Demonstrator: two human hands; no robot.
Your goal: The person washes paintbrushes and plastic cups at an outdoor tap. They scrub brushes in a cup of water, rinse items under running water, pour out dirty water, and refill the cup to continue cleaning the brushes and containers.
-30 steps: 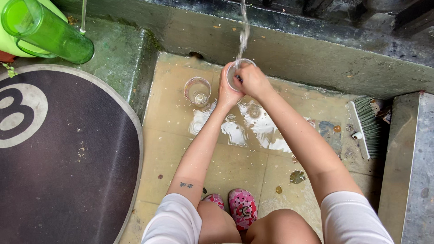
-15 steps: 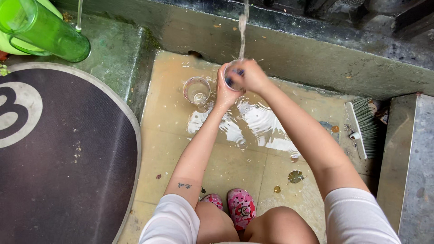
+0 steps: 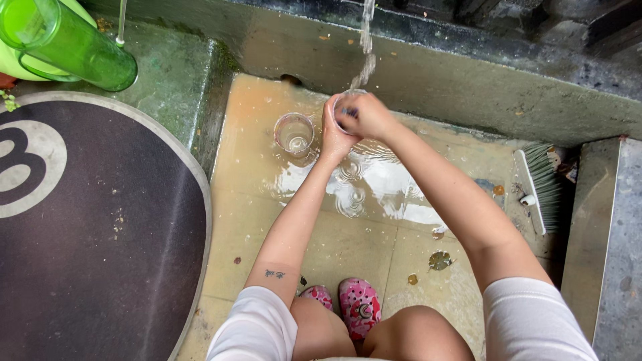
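I crouch over a wet tiled wash floor. Both hands hold one clear glass under a thin stream of water falling from above. My left hand wraps the glass from the left side. My right hand covers it from the right, fingers at or inside its mouth. A second clear glass stands upright on the floor just left of my hands, apart from them.
A large dark round mat lies at left. A green plastic jug rests on the ledge at top left. A scrub brush lies at right by a concrete block. My pink shoes are below.
My hands and the glass have stayed under the stream, shifting only slightly; my right hand has turned a little over the glass mouth. The view has drifted a bit.
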